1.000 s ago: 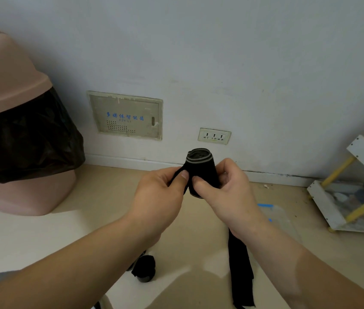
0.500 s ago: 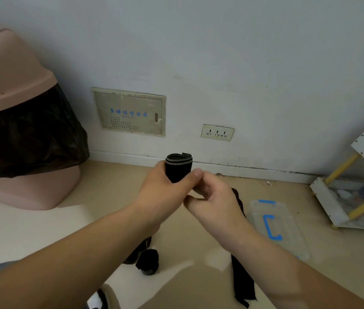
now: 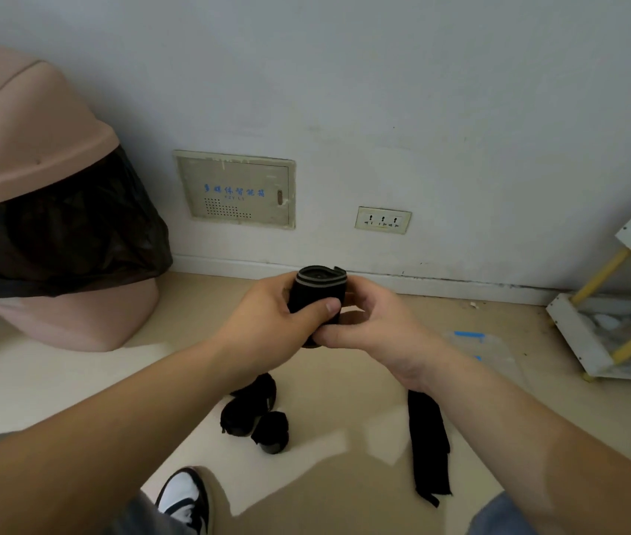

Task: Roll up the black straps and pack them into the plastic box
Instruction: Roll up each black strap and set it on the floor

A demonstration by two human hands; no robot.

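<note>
One black strap (image 3: 319, 297), rolled upright — grey-striped rim, gripped by left hand (image 3: 267, 322), right hand (image 3: 377, 322).

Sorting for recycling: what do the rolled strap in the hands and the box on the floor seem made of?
Rolled strap: probably woven fabric, perhaps elastic, matte black with pale edge stripes; it coils softly. Box: clear, faintly glossy plastic; the floor shows through, with blue tabs.

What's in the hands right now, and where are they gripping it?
Both hands hold one rolled black strap: the left hand wraps its left side, thumb across the front; the right hand pinches its lower right edge.
</note>
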